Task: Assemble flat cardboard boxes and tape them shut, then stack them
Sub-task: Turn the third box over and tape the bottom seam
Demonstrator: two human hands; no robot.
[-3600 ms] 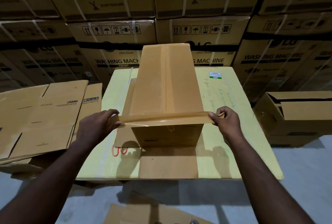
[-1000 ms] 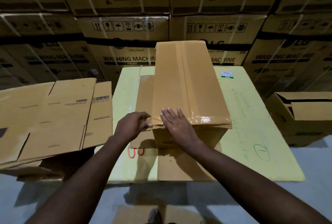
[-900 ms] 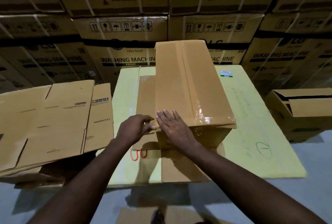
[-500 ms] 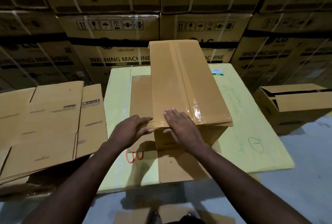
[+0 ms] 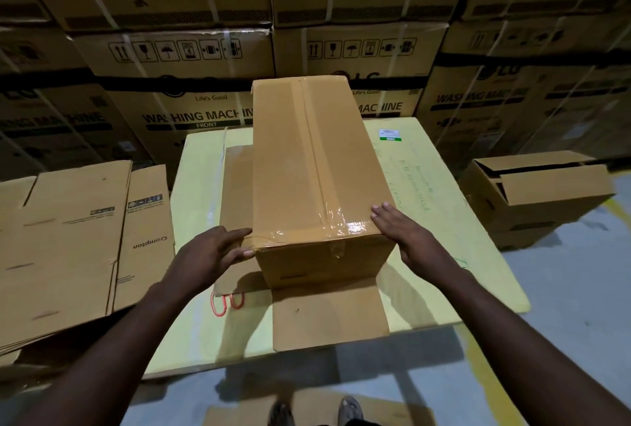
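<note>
With straight fingers, left hand [image 5: 211,255] and right hand [image 5: 404,232] press the near corners of the taped box [image 5: 314,169] — orange scissors [image 5: 227,302] lie half hidden under a cardboard sheet [image 5: 237,193].

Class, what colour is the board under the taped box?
Pale yellow board, best in the head view.

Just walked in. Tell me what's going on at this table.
A person is taping a cardboard box shut on a yellow-topped table. One tape strip runs along the top seam, and a second glossy strip crosses the near edge. The left hand presses that strip's end against the box's left side. The right hand lies flat on the right corner, fingers straight. A stack of flat box blanks lies at the left, and another box with loose flaps sits on the floor at the right.
</note>
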